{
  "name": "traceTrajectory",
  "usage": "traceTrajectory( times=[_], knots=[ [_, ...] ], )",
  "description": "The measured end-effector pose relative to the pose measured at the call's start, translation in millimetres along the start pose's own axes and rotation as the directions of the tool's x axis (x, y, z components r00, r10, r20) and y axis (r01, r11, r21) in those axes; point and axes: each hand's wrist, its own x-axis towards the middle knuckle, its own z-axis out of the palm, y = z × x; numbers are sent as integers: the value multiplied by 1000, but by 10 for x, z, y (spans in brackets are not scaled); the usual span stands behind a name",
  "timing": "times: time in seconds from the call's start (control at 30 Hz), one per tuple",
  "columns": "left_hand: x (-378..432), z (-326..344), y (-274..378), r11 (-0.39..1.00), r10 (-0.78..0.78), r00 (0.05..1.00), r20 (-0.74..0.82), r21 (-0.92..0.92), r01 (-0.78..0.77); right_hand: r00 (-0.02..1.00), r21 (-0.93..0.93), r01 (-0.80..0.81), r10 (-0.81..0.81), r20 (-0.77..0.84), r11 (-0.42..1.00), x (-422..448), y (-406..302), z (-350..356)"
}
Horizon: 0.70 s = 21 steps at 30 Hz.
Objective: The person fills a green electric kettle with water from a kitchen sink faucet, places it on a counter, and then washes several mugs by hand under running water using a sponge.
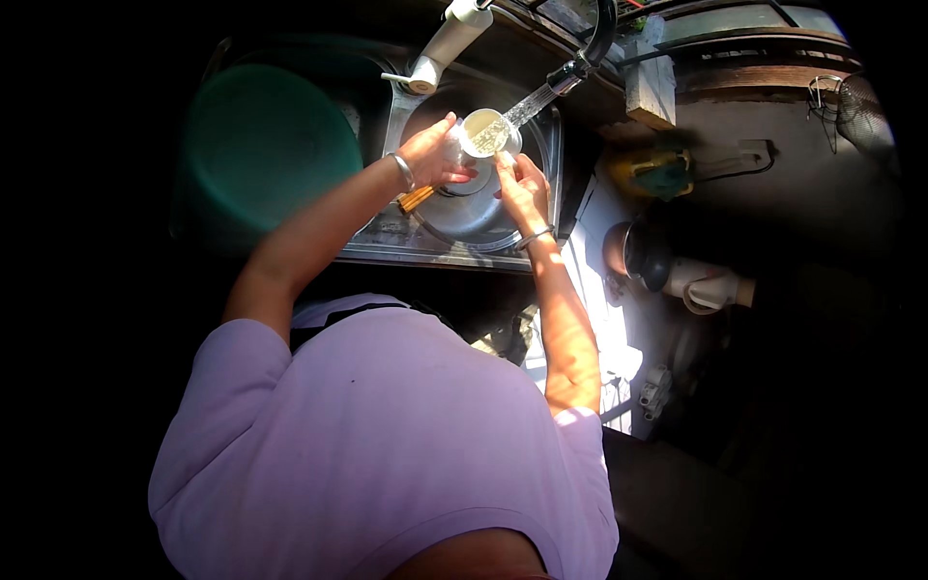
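Over the round bowl of the stainless steel sink (464, 221), my right hand (523, 187) grips a small pale cup (473, 125) by its near right side. The cup tilts with its mouth towards me, and water from a chrome faucet spout (562, 77) runs into it. My left hand (429, 154) is at the cup's left, thumb and fingers apart around a whitish, translucent thing (454, 143). Glare hides whether that hand grips it. Below the left hand lie several yellow-brown sticks (415, 199), perhaps chopsticks, partly hidden.
A large green plastic basin (268, 148) covers the sink's left side. Behind the bowl stands a white faucet body (448, 47) with a lever. To the right are a wooden post (650, 90), a yellow-green object (656, 172), a dark pan (645, 257) and a wire strainer (863, 116).
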Motion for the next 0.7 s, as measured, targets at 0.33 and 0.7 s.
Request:
traceTrajectory(
  times=[0.33, 0.7],
  knots=[
    [-58, -213, 79, 991, 129, 958, -258, -11, -136, 767, 685, -639, 224, 601, 350, -138, -169, -38],
    [41, -49, -56, 982, -48, 973, -225, -189, 5, 988, 67, -150, 153, -33, 986, -195, -100, 55]
  ],
)
